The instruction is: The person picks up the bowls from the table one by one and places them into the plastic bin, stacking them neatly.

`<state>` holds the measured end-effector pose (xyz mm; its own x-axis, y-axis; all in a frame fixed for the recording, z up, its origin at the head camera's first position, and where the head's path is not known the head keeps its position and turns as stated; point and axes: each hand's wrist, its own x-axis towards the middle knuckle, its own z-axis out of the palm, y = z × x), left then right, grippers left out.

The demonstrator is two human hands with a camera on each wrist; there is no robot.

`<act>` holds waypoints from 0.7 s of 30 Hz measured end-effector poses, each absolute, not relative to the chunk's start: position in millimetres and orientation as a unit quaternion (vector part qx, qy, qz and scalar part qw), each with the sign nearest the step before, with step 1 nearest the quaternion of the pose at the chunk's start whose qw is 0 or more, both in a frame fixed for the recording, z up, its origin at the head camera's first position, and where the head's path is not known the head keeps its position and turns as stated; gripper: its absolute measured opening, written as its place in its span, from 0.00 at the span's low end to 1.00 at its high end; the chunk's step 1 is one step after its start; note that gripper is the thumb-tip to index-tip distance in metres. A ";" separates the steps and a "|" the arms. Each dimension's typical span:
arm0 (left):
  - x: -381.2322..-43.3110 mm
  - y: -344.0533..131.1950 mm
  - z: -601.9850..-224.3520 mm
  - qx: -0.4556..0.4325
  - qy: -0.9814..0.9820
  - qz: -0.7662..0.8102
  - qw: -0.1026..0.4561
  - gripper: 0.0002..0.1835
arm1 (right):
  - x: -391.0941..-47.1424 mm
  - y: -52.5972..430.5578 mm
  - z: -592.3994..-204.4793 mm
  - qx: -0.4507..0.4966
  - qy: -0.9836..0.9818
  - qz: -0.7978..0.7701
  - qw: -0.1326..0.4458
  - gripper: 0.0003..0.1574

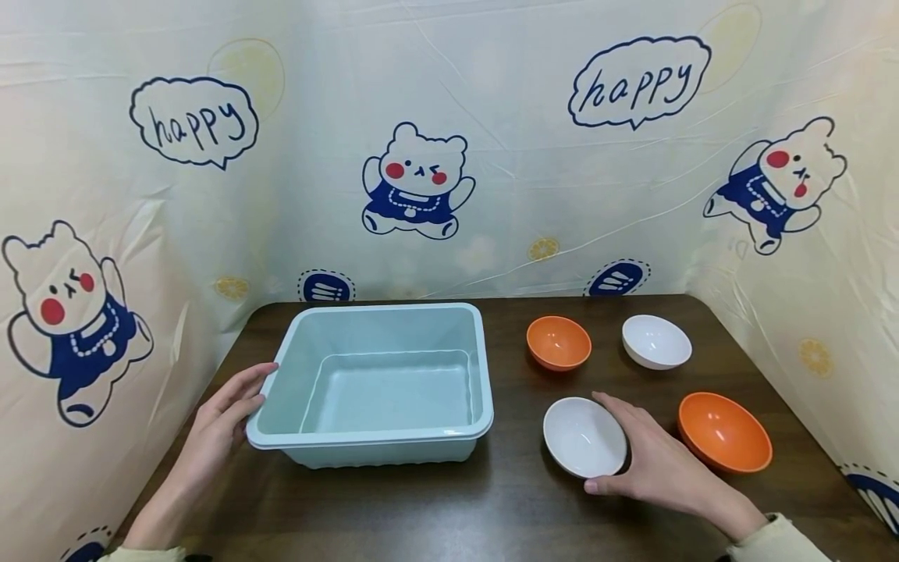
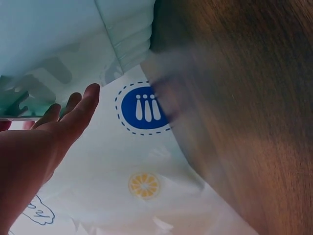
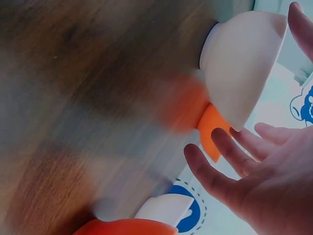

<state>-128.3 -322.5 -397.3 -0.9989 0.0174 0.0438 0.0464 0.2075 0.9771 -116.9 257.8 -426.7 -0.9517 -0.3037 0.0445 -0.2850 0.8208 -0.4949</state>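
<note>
A light blue plastic basin stands on the table's left half. My left hand is at its left rim, fingers fairly straight and fingertips at the edge; in the left wrist view that hand lies beside the basin wall. Over on the right, my right hand spreads thumb and fingers around the near side of a white bowl resting on the table. From the right wrist, the bowl sits between the thumb and the extended fingers; firm contact cannot be made out.
Behind the white bowl stands a small orange bowl, with another white bowl to its right. A larger orange bowl is right of my right hand. A printed curtain encloses the dark wooden table at the back and sides.
</note>
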 end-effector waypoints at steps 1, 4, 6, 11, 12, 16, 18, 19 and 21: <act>-128.2 -322.6 -397.8 -0.021 -0.773 -0.634 0.012 0.24 | -117.3 257.8 -427.3 -0.153 0.954 -0.257 0.021 0.77; -128.3 -323.0 -398.7 -0.021 -0.772 -0.636 0.011 0.24 | -118.3 257.7 -428.9 -0.153 0.954 -0.256 0.026 0.77; -128.5 -323.3 -399.1 -0.020 -0.773 -0.634 0.011 0.24 | -118.8 257.6 -429.5 -0.154 0.954 -0.255 0.029 0.77; -128.8 -324.2 -398.7 -0.022 -0.773 -0.634 0.014 0.24 | -119.6 256.8 -430.0 -0.151 0.954 -0.256 0.033 0.75; -128.9 -324.4 -398.5 -0.023 -0.772 -0.635 0.015 0.24 | -119.4 256.5 -429.9 -0.151 0.954 -0.256 0.034 0.75; -128.5 -324.2 -398.2 -0.028 -0.763 -0.646 0.018 0.23 | -118.3 255.9 -428.2 -0.148 0.953 -0.260 0.039 0.74; -128.4 -323.8 -398.1 -0.027 -0.762 -0.647 0.017 0.23 | -117.8 256.2 -427.3 -0.145 0.954 -0.260 0.038 0.74; -128.4 -323.6 -398.0 -0.026 -0.762 -0.647 0.017 0.23 | -117.7 256.6 -427.0 -0.143 0.954 -0.260 0.038 0.74; -128.5 -323.0 -397.9 -0.024 -0.763 -0.646 0.015 0.24 | -117.7 257.7 -427.0 -0.142 0.954 -0.260 0.036 0.75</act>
<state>-128.5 -323.0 -397.9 -0.9984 0.0175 0.0538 0.0560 0.1639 0.9849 -117.7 257.7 -427.0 -0.9571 -0.2899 0.0043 -0.2521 0.8247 -0.5063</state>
